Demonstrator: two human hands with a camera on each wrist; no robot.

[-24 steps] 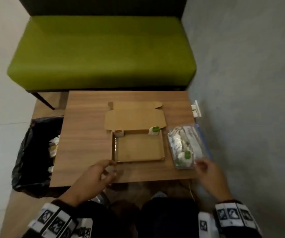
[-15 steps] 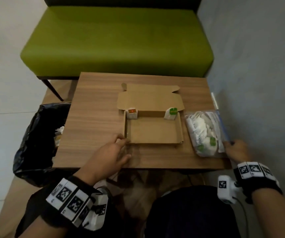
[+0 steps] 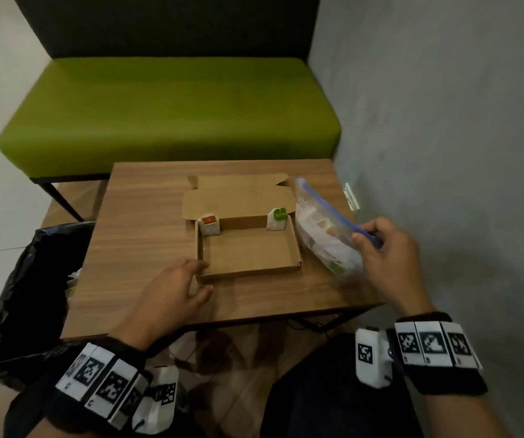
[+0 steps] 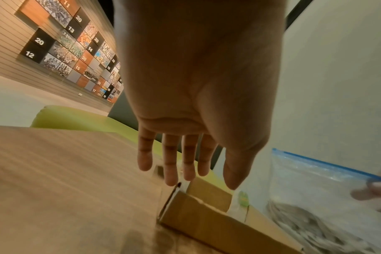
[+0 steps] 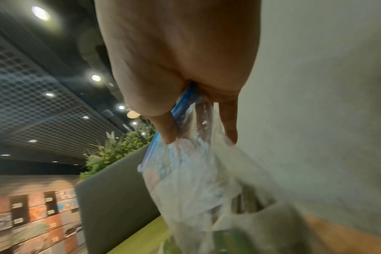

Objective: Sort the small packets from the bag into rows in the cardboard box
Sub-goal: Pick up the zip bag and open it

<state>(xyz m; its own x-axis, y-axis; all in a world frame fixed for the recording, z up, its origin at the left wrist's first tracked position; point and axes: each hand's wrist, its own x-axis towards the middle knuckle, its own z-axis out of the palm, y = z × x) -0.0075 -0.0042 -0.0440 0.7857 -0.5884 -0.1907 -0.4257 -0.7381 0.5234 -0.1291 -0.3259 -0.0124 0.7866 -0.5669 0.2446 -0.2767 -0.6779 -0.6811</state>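
An open cardboard box (image 3: 248,254) sits mid-table, its lid folded back. Two packets stand in its far corners: an orange-marked packet (image 3: 209,224) on the left and a green-marked packet (image 3: 277,219) on the right. My right hand (image 3: 380,248) pinches the blue zip edge of a clear plastic bag (image 3: 323,229) (image 5: 191,171) full of packets and holds it tilted up at the box's right side. My left hand (image 3: 175,292) hovers open at the box's near-left corner, its fingers (image 4: 170,165) straight above the box wall (image 4: 207,221).
The wooden table (image 3: 146,235) stands against a grey wall (image 3: 444,153) on the right. A green bench (image 3: 165,109) lies behind it. A bin lined with a black bag (image 3: 30,289) stands at the table's left edge.
My right hand has lifted the bag off the table by its zip edge and tilted it upright. My left hand has stayed by the box's near-left corner. The head view has shifted.
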